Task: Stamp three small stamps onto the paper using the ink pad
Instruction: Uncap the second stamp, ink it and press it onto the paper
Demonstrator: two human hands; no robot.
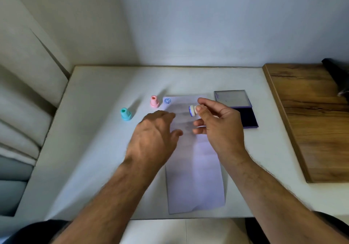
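A long white paper (196, 177) lies on the white table, with one blue smiley print (167, 101) at its far left corner. My right hand (219, 124) holds a small white stamp (193, 110) above the paper, its inked blue face turned left. My left hand (154, 136) hovers with fingers spread over the paper's left edge, holding nothing. A pink stamp (154, 101) stands upright just left of the paper, and a teal stamp (125, 114) stands further left. The open ink pad (247, 118) sits to the right of the paper, partly behind my right hand.
The ink pad's lid (232, 98) lies open behind it. A wooden board (309, 119) adjoins the table (90, 149) on the right, with a dark object (338, 77) at its far corner. Walls close in behind, and cushions (20, 122) lie on the left.
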